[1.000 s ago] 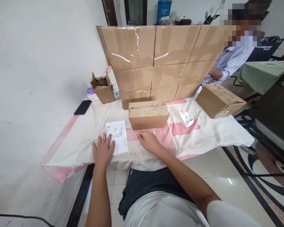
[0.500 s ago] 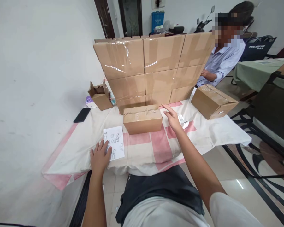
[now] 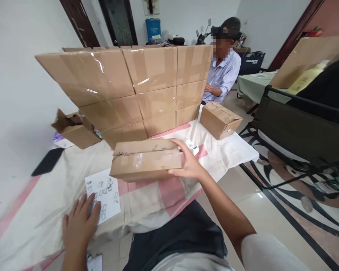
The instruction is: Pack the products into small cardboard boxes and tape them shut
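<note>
A long brown cardboard box (image 3: pixel 145 160) is lifted off the white and pink cloth (image 3: pixel 39 210), tilted toward me. My right hand (image 3: pixel 188 163) grips its right end, thumb underneath and fingers over the top. My left hand (image 3: pixel 79 222) lies flat with fingers spread on the cloth, fingertips on the lower edge of a white printed sheet (image 3: pixel 103 194). A small white device (image 3: pixel 192 145) peeks out just behind my right hand.
A wall of taped cardboard boxes (image 3: pixel 124 90) stands behind. An open small box (image 3: pixel 75 130) and a black phone (image 3: pixel 47 166) lie at the left. Another box (image 3: pixel 220 119) sits at the right, by a seated person (image 3: pixel 222 73). A dark seat (image 3: pixel 302 124) stands at far right.
My right hand went from the cloth up past the box's right side and has taken hold of its end; the box is now raised. My view has swung right.
</note>
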The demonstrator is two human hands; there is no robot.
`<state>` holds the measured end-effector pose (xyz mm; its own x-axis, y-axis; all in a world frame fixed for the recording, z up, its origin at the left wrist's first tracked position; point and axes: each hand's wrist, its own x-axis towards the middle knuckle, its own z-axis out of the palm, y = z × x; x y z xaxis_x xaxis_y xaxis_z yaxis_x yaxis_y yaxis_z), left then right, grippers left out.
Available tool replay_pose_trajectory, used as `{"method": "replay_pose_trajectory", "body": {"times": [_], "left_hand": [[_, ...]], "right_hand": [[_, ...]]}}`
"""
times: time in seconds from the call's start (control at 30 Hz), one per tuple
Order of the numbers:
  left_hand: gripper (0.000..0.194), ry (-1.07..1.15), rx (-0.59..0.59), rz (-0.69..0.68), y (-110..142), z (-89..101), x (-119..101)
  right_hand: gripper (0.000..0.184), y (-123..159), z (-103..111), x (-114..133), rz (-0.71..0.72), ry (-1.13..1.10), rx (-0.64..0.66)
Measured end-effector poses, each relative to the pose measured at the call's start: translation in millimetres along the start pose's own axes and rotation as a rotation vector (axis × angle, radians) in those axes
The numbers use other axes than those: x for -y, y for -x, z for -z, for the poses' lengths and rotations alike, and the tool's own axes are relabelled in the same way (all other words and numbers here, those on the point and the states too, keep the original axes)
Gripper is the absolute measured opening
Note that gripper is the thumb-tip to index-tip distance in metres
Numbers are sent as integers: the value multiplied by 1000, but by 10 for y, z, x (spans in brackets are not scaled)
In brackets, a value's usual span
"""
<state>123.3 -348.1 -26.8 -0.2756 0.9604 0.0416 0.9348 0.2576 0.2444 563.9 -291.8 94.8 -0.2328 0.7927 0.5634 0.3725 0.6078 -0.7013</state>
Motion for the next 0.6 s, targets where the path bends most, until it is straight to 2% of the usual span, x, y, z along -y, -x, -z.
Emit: {"method": "replay_pose_trajectory", "body": {"times": [0.07, 0.17, 0.23, 0.33, 0.43, 0.5, 0.6], "left_hand": [[75, -8, 12, 9, 0, 14, -2], [78, -24, 14, 36, 5, 42, -25], [79, -28, 14, 43, 8, 56, -47], [79, -19, -1, 28, 14, 60, -71], [76, -15, -17, 25, 18, 43, -70], [74, -18, -13, 32, 17, 25, -56], [71, -5, -20, 28, 12, -9, -23]], "right_hand": [[97, 417, 384, 175, 62, 193, -214], [105, 1078, 1035, 291, 49, 595, -573], [108, 1454, 1417, 216, -75, 808, -757], [105, 1811, 1804, -102, -359, 856, -975], [107, 1878, 1971, -494, -518, 875, -1018], [107, 1786, 2005, -696, -540, 924, -972], [107, 1545, 1997, -867, -538, 931, -884]]}}
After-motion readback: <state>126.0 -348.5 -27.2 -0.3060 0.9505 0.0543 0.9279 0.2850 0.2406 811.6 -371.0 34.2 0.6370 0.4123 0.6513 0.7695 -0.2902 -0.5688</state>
